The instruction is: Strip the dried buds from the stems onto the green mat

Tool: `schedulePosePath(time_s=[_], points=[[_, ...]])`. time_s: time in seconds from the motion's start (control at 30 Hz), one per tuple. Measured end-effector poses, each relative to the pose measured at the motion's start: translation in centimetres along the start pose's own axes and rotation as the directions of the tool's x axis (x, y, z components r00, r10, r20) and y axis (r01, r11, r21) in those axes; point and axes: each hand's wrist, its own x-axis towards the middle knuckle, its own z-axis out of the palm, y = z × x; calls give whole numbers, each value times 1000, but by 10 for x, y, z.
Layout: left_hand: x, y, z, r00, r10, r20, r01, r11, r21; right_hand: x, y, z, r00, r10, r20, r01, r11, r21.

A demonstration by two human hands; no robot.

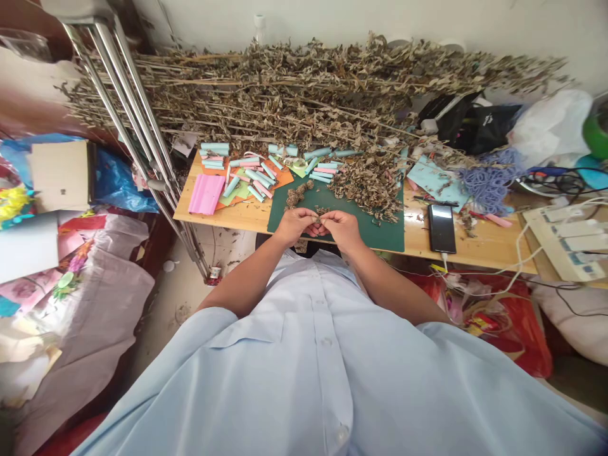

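Over the mat's point(387, 235) near edge, the left hand point(295, 228) and right hand point(344, 229) clamped fingertips on a leaf bit point(319, 220); clumps point(297, 196) lay gathered beyond, while the loose heap point(373, 187) appeared unworked.

wall, floor and furniture around a table

a plain, pale wall point(323, 16) closes the far side. before it stands a light-brown wooden table point(498, 250), its surface showing a whitish sheen under soft, diffuse light. below, the pale floor point(161, 304) bears scattered dark specks. at left, greyish-pink cloth point(109, 304) drapes a low piece of furniture; chrome tubes point(118, 82) rise beside the table.
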Motion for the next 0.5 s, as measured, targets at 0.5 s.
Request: schedulePosePath(time_s=[0.5], points=[[0, -3, -5, 999, 38, 30, -34, 992, -120, 4, 0, -2, 998, 58, 12, -60, 972, 226]])
